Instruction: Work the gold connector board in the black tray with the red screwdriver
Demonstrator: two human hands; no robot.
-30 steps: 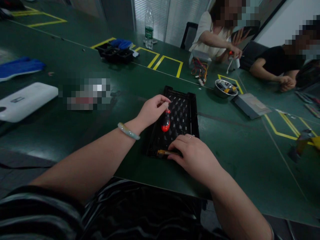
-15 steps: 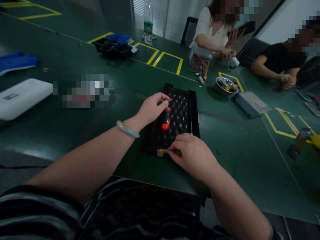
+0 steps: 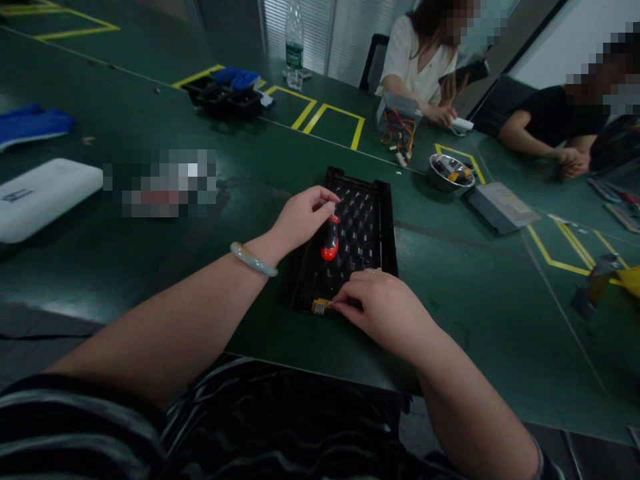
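A black tray-like panel (image 3: 387, 227) with a patterned inner face lies on the green table in front of me. Over its upper part, my left hand (image 3: 306, 215) is closed in a pinch at the shaft end of a screwdriver (image 3: 330, 243). The red and black handle points toward me, and the fingers hide the shaft. At the near edge of the panel, my right hand (image 3: 385, 303) pinches the end of a small yellow connector piece (image 3: 321, 306) with a metallic block. Its fingertips cover part of that piece.
To the left lie a white case (image 3: 50, 197) and a blue glove (image 3: 35, 123). Farther back are a black parts tray (image 3: 225, 103) and a water bottle (image 3: 295, 53). On the right are a metal bowl (image 3: 450, 175) and a grey box (image 3: 503, 207). Two people sit across the table.
The view has shifted slightly. Both my hands hold nearly the same places over the panel. Across the table, one person's hand has moved lower with a white object.
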